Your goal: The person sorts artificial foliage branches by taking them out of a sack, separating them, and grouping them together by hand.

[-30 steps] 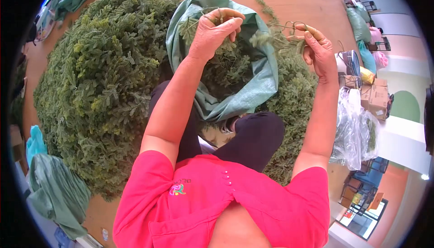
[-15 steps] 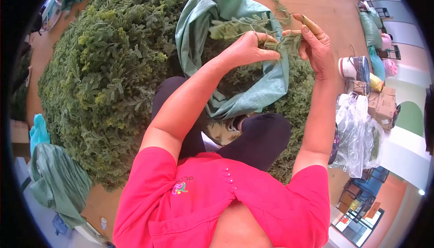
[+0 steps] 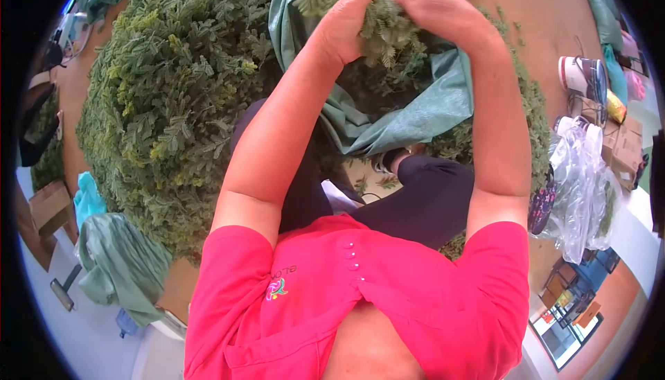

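Note:
My left hand (image 3: 351,21) is stretched out over a green fabric sack (image 3: 433,106), its fingers straight and pointing away from me. Against it lies a bunch of green leafy sprigs (image 3: 389,33). My right hand (image 3: 435,7) reaches in from the other side, fingers extended and the tips close to my left fingers. It rests over the top of the same sprigs. More sprigs fill the sack's mouth, which gapes between my legs. Part of the greenery is hidden beneath both hands.
A large heap of green sprigs (image 3: 173,103) rises on the left. On the right are a clear plastic bag (image 3: 578,193), a cardboard box (image 3: 621,146) and a white bucket (image 3: 573,74). A crumpled green sack (image 3: 125,262) lies at the lower left.
Both hands have moved away from me and closer together. The pinched thin sprig no longer shows; the hands now lie against a bunch at the sack's mouth. The view has shifted.

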